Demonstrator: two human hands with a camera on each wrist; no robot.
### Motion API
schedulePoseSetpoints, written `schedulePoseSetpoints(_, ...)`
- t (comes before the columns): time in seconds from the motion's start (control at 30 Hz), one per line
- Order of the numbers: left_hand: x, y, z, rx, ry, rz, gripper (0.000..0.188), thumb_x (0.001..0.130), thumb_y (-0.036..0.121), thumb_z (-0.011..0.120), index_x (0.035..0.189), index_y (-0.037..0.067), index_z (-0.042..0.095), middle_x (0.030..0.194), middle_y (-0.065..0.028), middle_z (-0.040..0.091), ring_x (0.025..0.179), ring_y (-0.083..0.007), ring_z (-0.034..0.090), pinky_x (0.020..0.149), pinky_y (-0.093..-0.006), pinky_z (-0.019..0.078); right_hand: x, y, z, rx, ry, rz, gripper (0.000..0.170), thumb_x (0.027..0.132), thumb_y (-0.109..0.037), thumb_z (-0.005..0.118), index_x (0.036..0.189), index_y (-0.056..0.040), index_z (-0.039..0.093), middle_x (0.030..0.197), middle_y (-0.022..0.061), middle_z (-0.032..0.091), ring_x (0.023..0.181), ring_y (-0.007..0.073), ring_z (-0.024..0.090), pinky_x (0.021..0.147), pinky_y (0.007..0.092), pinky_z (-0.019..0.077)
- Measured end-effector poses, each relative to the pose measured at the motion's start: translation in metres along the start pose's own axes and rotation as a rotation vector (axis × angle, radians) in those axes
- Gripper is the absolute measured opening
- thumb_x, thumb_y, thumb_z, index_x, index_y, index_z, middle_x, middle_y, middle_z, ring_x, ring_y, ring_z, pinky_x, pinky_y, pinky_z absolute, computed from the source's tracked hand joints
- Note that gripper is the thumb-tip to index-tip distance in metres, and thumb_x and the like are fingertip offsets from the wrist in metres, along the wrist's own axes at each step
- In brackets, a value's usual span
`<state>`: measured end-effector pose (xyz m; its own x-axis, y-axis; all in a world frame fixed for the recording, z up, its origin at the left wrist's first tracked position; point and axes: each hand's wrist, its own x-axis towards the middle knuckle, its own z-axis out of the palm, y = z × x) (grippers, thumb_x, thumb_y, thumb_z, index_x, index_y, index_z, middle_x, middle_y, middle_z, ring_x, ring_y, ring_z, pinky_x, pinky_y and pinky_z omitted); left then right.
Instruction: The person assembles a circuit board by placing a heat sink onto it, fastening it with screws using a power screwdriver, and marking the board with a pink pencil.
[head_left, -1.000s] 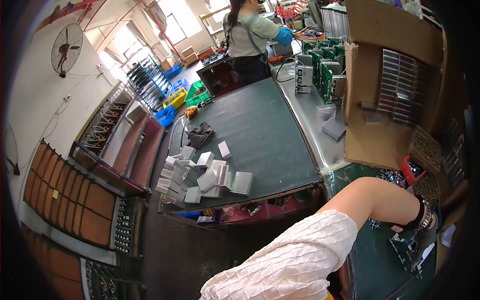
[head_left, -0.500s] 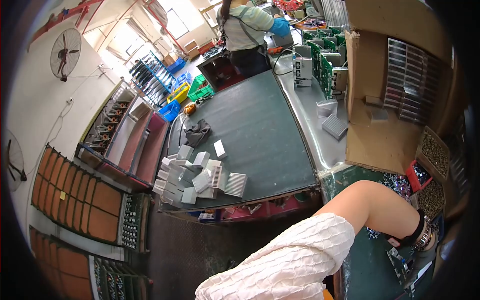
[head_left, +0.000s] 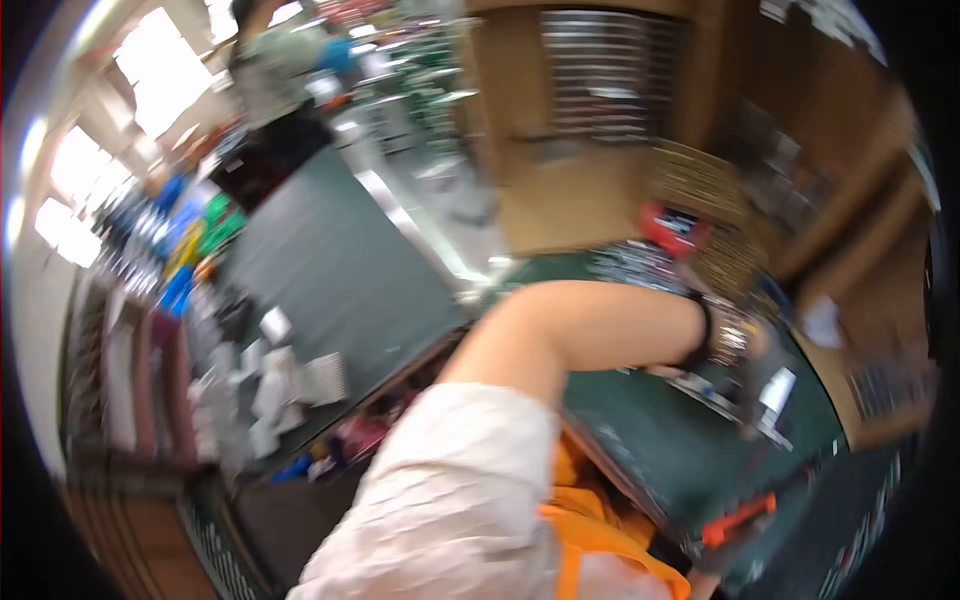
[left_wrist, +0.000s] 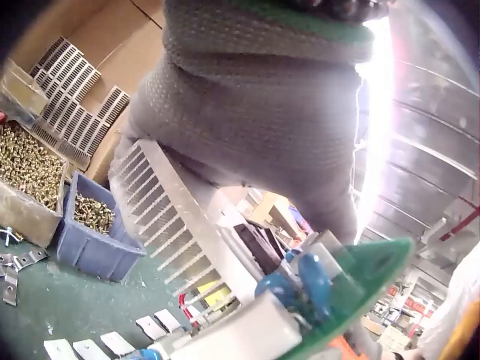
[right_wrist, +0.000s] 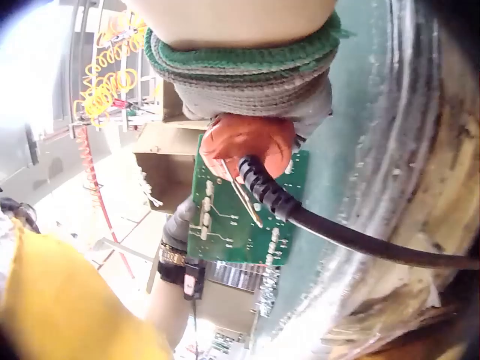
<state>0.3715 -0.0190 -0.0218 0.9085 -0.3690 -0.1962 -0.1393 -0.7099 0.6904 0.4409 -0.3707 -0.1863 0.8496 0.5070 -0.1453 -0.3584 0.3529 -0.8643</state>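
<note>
My left hand (left_wrist: 255,127), in a grey knit glove, grips a green circuit board (left_wrist: 375,281) with a finned aluminium heatsink (left_wrist: 176,214) on it. Blue round components (left_wrist: 311,281) stand on the board's near side. From the right wrist view, the board's soldered underside (right_wrist: 244,232) faces the camera, with the left hand at its edge. My right hand (right_wrist: 292,101), gloved in grey with a green cuff, holds an orange corded electric screwdriver (right_wrist: 232,142); its tip is hidden. In the blurred head view, this orange screwdriver (head_left: 740,520) lies close to the bench's near edge.
Screws fill a cardboard box (left_wrist: 30,206) and a blue bin (left_wrist: 101,255). A large carton (head_left: 570,205) holds stacked heatsinks. Beside it sits a red bin (head_left: 675,230). More heatsinks (head_left: 285,390) lie on the left table. A black cord (right_wrist: 375,247) trails from the screwdriver. Another person (head_left: 275,85) stands farther back.
The head view has swung right and blurred, so the table and carton shift left. The orange screwdriver and my right forearm now show at lower right; the left hand stays with the board.
</note>
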Motion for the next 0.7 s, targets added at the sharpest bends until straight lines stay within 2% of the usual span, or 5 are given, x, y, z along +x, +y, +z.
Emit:
schedulePoseSetpoints(0.1,-0.006,0.031,-0.005,-0.077,-0.053,-0.207,0.101,0.056,0.044,0.09,0.137,0.003,0.044,0.115,-0.0179,0.065,0.089,-0.0308,0.069,0.077,-0.0384,0.0554,-0.015,-0.026,0.051,-0.074,0.002,-0.038,0.084,0.073,-0.054,0.079,0.136,-0.0122,0.041,0.097,0.0015,0.054,0.067,0.0149,0.057,0.055,0.0297,0.0509)
schedulePoseSetpoints(0.3,0.001,0.046,-0.001,0.005,-0.044,-0.256,0.117,0.057,0.044,0.09,0.145,-0.003,0.029,0.13,-0.0251,0.055,0.119,-0.0369,0.056,0.099,-0.0407,0.0458,-0.016,-0.063,0.107,-0.096,-0.157,-0.011,0.085,0.071,-0.046,0.082,0.135,-0.0092,0.039,0.1,0.0044,0.055,0.069,0.0154,0.06,0.058,0.0319,0.0548)
schedulePoseSetpoints(0.5,-0.013,-0.019,-0.034,-0.327,0.456,-0.374,0.067,0.081,0.033,0.075,0.133,0.001,0.05,0.115,-0.0217,0.065,0.105,-0.0333,0.064,0.087,-0.0354,0.0508,-0.006,-0.06,0.108,-0.023,-0.249,-0.014,0.073,0.073,-0.028,0.077,0.133,-0.007,0.04,0.104,0.0101,0.058,0.07,0.0175,0.062,0.056,0.0324,0.055)
schedulePoseSetpoints(0.53,-0.023,-0.051,-0.047,0.382,0.519,-0.185,0.036,0.087,0.025,0.068,0.115,0.005,0.065,0.104,-0.0198,0.068,0.097,-0.0335,0.066,0.084,-0.0376,0.0516,-0.008,-0.057,0.107,-0.019,-0.264,0.004,0.073,0.073,-0.028,0.077,0.132,-0.0073,0.04,0.104,0.0114,0.059,0.069,0.0183,0.063,0.056,0.0329,0.055)
schedulePoseSetpoints(0.7,-0.018,-0.14,-0.019,0.596,0.464,-0.46,0.022,0.084,0.017,0.061,0.102,0.011,0.072,0.105,-0.0168,0.069,0.101,-0.0339,0.065,0.09,-0.0428,0.0505,-0.007,-0.065,0.107,-0.028,-0.303,0.047,0.064,0.075,-0.012,0.071,0.131,-0.0074,0.041,0.103,0.0137,0.061,0.068,0.0207,0.064,0.058,0.0341,0.0556)
